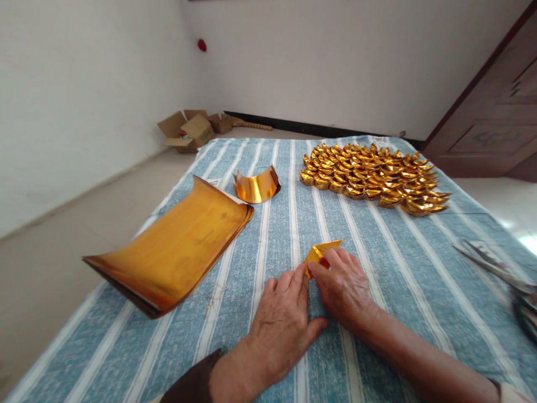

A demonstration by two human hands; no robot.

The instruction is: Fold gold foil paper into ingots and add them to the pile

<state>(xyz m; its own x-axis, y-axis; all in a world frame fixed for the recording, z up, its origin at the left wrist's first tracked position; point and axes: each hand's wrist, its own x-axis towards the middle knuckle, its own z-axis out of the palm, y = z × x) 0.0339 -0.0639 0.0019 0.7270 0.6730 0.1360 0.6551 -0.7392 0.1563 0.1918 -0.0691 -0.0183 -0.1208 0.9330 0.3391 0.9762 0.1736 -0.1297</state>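
Note:
A small folded piece of gold foil paper [314, 256] lies on the striped cloth in front of me, with a pointed corner sticking out to the upper right. My right hand [346, 285] is closed over its right side, fingers bent and thumb against the near edge. Stretched flat on the cloth, my left hand [279, 324] has its fingertips touching the paper's lower left edge, thumb spread to the right. Both hands hide part of the paper. Beyond them stand rows of folded gold paper ingots [364, 170].
On the left lies a large curled stack of gold foil sheets [176, 240]. A smaller curved stack of gold strips [257, 187] sits behind it. Black-handled scissors [499, 271] rest at the right edge of the blue-and-white cloth [235, 330]. Cardboard boxes [197, 131] stand on the floor.

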